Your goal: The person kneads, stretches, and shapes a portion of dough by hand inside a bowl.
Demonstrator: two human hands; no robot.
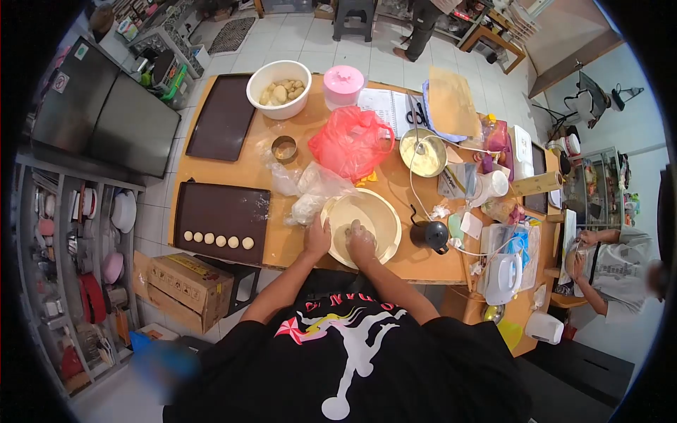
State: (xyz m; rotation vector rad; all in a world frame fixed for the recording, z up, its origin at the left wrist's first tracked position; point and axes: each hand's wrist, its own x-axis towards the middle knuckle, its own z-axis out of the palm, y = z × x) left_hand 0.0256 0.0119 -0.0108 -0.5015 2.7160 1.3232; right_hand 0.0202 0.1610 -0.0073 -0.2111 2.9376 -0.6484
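Note:
A cream-coloured mixing bowl (387,224) sits at the front edge of the wooden table. My left hand (318,238) grips the bowl's left rim. Inside the bowl, my right hand (362,243) has its fingers bunched and coated with something pale, like flour or dough; what they hold is hidden. To the left lies a dark baking tray (222,208) with several round dough balls (221,242) in a row along its near side. Just behind the bowl are a clear plastic bag (310,187) with pale contents and a red plastic bag (349,144).
At the back stand a second dark tray (222,116), a white bowl (262,106) of dough pieces and a pink lidded tub (343,83). A metal bowl (427,169) and a dark jug (428,234) are to the right. Another person (613,271) works at far right.

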